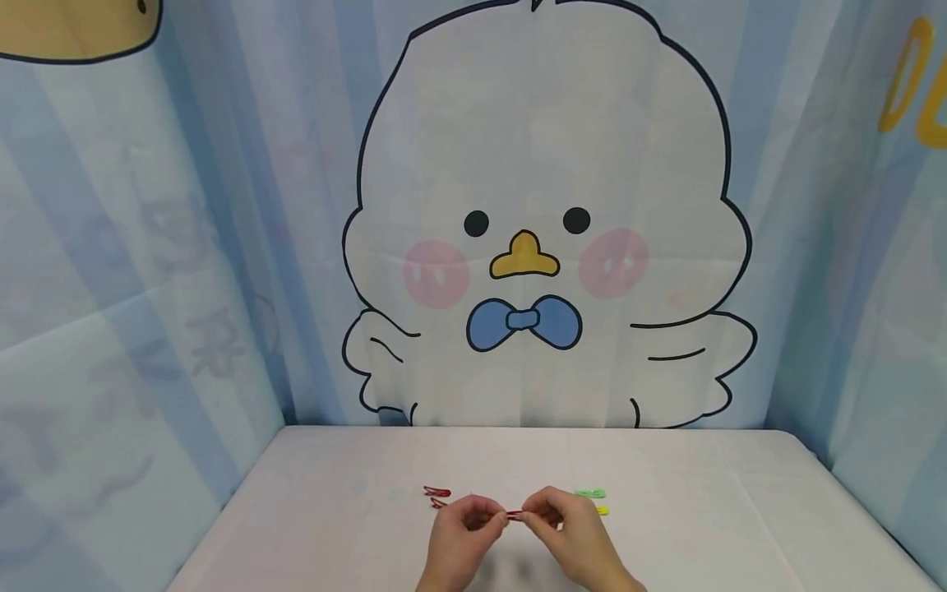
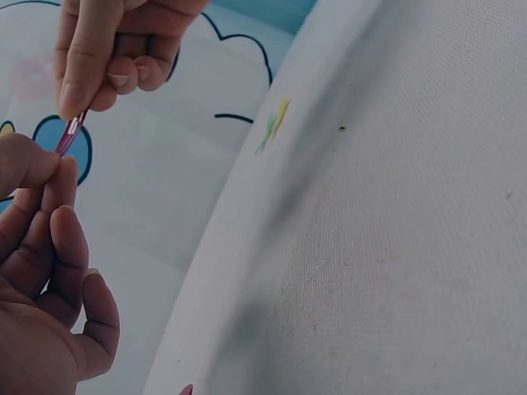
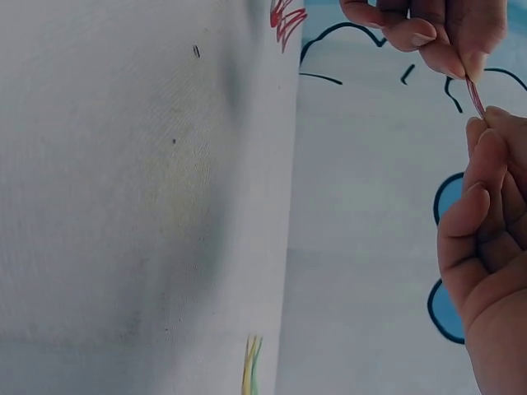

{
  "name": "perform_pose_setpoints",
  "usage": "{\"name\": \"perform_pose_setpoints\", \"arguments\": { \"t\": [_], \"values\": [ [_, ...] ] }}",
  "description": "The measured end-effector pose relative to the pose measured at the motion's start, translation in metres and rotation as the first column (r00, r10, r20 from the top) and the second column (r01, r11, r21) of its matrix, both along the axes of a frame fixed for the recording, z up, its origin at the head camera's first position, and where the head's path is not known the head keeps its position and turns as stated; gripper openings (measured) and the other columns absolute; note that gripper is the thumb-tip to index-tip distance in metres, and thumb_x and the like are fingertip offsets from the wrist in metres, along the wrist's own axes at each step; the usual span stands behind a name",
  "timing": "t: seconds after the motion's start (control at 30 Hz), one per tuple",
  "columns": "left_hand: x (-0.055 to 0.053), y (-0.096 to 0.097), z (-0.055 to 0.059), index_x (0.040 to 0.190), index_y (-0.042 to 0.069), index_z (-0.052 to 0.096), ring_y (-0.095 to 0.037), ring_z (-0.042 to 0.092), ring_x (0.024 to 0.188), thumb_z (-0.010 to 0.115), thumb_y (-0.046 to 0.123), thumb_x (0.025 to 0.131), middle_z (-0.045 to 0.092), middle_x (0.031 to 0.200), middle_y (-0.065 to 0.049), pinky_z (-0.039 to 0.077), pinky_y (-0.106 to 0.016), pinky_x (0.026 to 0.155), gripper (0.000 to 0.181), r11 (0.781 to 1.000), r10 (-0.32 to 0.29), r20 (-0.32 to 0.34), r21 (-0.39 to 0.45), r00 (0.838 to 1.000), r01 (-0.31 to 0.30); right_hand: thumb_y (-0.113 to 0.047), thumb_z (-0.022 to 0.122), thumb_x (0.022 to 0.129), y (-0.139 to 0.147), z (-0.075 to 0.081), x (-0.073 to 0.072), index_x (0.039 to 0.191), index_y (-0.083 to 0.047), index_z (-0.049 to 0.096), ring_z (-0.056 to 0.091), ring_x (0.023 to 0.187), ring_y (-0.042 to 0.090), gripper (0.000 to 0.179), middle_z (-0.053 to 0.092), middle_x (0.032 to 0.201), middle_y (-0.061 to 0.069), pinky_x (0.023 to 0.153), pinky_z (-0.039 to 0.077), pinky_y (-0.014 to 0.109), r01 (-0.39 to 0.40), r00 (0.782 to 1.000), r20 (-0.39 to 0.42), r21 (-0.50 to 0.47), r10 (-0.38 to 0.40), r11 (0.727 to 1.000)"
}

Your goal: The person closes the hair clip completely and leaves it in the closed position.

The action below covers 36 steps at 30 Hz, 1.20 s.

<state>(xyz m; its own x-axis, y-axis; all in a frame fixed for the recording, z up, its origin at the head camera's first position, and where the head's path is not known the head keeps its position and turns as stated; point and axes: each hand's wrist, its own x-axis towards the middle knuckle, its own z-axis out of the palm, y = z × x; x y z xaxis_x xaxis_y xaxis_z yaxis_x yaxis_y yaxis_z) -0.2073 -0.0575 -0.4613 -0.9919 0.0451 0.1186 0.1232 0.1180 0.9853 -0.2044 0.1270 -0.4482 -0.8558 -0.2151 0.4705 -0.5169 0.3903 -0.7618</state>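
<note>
A small red hair clip is held above the table between both hands. The thumb and a finger of my left hand pinch one end of it. My right hand pinches the other end the same way. Close up in the left wrist view, the hair clip looks slim and pinkish red, its ends hidden by the fingertips. Beyond my left hand lie red hair clips, partly covered by that hand. A green hair clip and a yellow hair clip lie behind my right hand, the yellow one partly hidden.
The white-covered table spreads around the hands. A curtain printed with a white cartoon bird rises at its back edge, with blue and white cloth on both sides. Small dark specks mark the tablecloth.
</note>
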Motion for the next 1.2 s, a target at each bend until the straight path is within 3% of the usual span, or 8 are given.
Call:
{"name": "perform_pose_setpoints", "arguments": {
  "t": [0.27,0.5,0.8,0.9,1.1,1.2],
  "values": [
    [-0.004,-0.001,-0.004,0.094,0.001,0.071,-0.015,0.063,0.076,0.075,0.006,0.088,0.068,0.082,-0.002,0.050,-0.026,0.067,0.009,1.000,0.014,0.004,0.019,1.000,-0.014,-0.003,0.080,0.084,-0.001,-0.007,-0.002,0.092,-0.013,0.070,0.057,0.067,0.001,0.016,0.066,0.080,-0.011,0.059,0.051,0.026,-0.054,0.987,-0.150,0.011,0.055,0.998],
    [-0.006,-0.001,-0.007,0.096,0.000,0.071,-0.015,0.064,0.077,0.074,0.006,0.089,0.070,0.083,-0.003,0.050,-0.028,0.068,0.010,1.000,0.009,0.025,0.023,1.000,-0.010,0.006,0.082,0.077,0.000,-0.011,-0.006,0.093,-0.013,0.070,0.056,0.067,0.000,0.027,0.065,0.082,-0.010,0.057,0.051,0.027,-0.048,0.938,-0.342,0.057,0.064,0.997],
    [-0.005,-0.006,-0.004,0.102,0.004,0.071,-0.015,0.065,0.080,0.077,0.014,0.089,0.071,0.086,-0.001,0.050,-0.029,0.071,0.017,0.997,-0.076,-0.007,-0.028,0.997,0.076,0.005,0.084,0.075,0.003,-0.014,-0.009,0.091,-0.018,0.071,0.055,0.066,0.000,0.030,0.063,0.081,-0.013,0.057,0.047,0.024,-0.021,0.907,-0.419,0.075,0.050,0.997],
    [-0.005,-0.007,-0.005,0.102,0.006,0.071,-0.015,0.064,0.081,0.077,0.015,0.089,0.071,0.087,0.001,0.048,-0.029,0.072,0.017,0.993,-0.093,-0.018,-0.069,0.996,0.091,0.004,0.084,0.076,0.004,-0.014,-0.008,0.091,-0.018,0.071,0.055,0.066,0.000,0.029,0.063,0.082,-0.012,0.056,0.047,0.025,-0.021,0.912,-0.407,0.074,0.050,0.997],
    [-0.006,-0.011,-0.007,0.100,0.009,0.072,-0.014,0.059,0.080,0.076,0.015,0.088,0.067,0.086,0.004,0.045,-0.029,0.068,0.014,0.981,-0.103,-0.043,-0.171,0.994,0.094,-0.001,0.083,0.080,0.004,-0.014,-0.006,0.091,-0.020,0.072,0.055,0.068,-0.001,0.025,0.063,0.083,-0.015,0.057,0.048,0.026,0.000,0.953,-0.301,0.079,0.024,0.997],
    [-0.008,-0.012,-0.008,0.102,0.011,0.071,-0.014,0.059,0.081,0.076,0.016,0.089,0.067,0.087,0.006,0.045,-0.029,0.069,0.015,0.976,-0.101,-0.043,-0.196,0.994,0.091,-0.001,0.083,0.079,0.004,-0.014,-0.006,0.091,-0.021,0.072,0.054,0.068,-0.001,0.025,0.062,0.082,-0.017,0.057,0.049,0.027,0.015,0.961,-0.275,0.086,0.009,0.996]
  ]
}}
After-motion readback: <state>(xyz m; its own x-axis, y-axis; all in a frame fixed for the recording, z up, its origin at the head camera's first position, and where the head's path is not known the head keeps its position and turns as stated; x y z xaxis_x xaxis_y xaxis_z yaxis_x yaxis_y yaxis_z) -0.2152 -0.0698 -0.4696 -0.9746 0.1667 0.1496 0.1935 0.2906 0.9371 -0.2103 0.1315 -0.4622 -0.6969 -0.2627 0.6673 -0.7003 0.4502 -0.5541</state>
